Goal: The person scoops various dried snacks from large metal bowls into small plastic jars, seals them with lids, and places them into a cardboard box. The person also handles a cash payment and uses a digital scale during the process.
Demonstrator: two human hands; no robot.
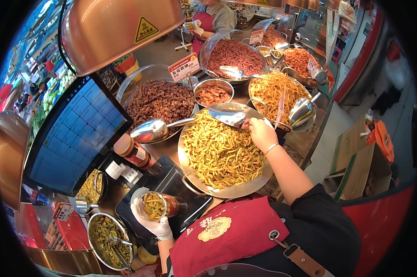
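Observation:
A large metal pan point(225, 192) stands before me, heaped with yellow-green fried sticks point(222, 155). At its far right edge my right hand point(261, 134), bare with a bracelet at the wrist, is closed on a shiny metal scoop point(227, 116). The scoop rests at the top of the heap; its handle is hidden in my fingers. In my gloved left hand point(157, 226) is a clear plastic jar point(173, 205), tilted with its open mouth facing up at me. Similar sticks fill much of it. Below the jar lies a black scale point(163, 183).
Left of the pan are a touchscreen point(80, 135) and a lidded jar point(134, 152). Another metal scoop point(151, 131) lies by a pan of dark meat pieces point(163, 100). Copper heat-lamp shades point(108, 31) hang overhead. Across the counter stands a person in an apron point(206, 20).

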